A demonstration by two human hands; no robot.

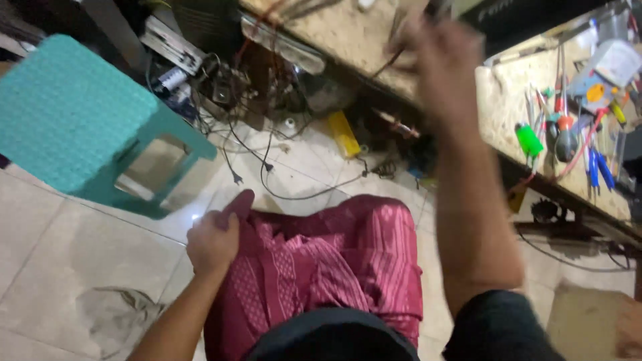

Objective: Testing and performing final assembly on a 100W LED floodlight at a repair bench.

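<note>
— Nearest first. What is the left hand doing?

— The left hand (214, 242) rests on the person's lap, fingers (239, 204) clenched on a fold of the pink patterned cloth (334, 267) that covers the legs. The thumb lies along the cloth's upper edge. The cloth sits low in the middle of the view, over the knees, above a dark shirt hem.

— And the floor beneath?

— Pale floor tiles (60, 254), with a dark smudge near the left forearm. To the left stands a teal plastic stool (73, 113), tilted in the view, just beside the knee but apart from it.

— Further out?

— A black cable with a plug (267, 175) trails over the tiles in front of the knees. Behind it lies a yellow block-shaped object (344, 134), and beyond that a heap of wires and electrical parts (221, 83) under the worktop edge.

— The right hand?

— The right hand (438, 57) is raised over the near edge of the stone-patterned worktop (341, 33). It is badly blurred; I cannot tell whether the fingers are clenched or released, nor whether they touch anything.

— Anything else on the worktop?

— Well to the right, a cluster of screwdrivers and tools (568, 127), among them a green-handled one (529, 140) and blue-handled ones (598, 167), well apart from the right hand.
</note>
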